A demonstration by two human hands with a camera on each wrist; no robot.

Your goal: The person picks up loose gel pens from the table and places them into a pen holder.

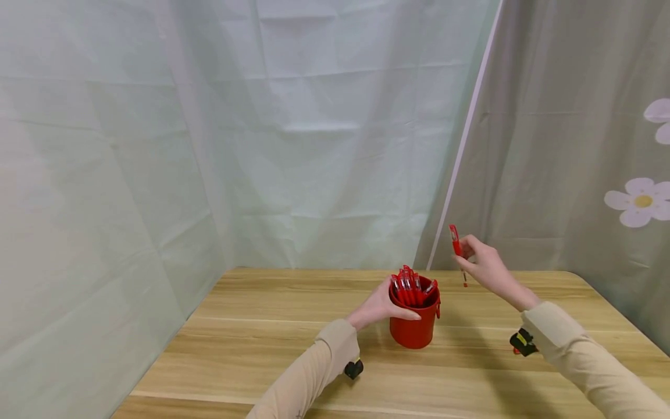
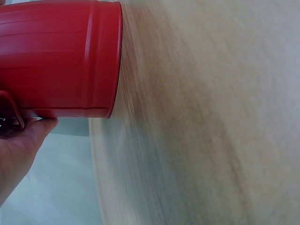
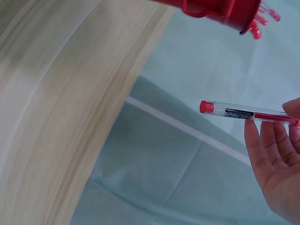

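A red metal bucket (image 1: 412, 331) with a small side ring stands upright on the table, holding several red-capped clear pens (image 1: 407, 288). My left hand (image 1: 379, 305) grips the bucket near its rim, thumb across the near side. In the left wrist view, the hand (image 2: 21, 147) is partly cut off beside the bucket (image 2: 51, 61). To the right of the bucket and above the table, my right hand (image 1: 488, 266) pinches one red pen (image 1: 456, 243), cap up. The right wrist view shows this pen (image 3: 234, 111) between the thumb and fingers of the right hand (image 3: 279, 176).
The wooden table (image 1: 251, 337) ends at a back edge before a pale curtain (image 1: 324, 145). A grey curtain with flowers (image 1: 642, 202) hangs at the right. Something small and red (image 1: 516, 351) shows partly behind the right wrist camera (image 1: 523, 342).
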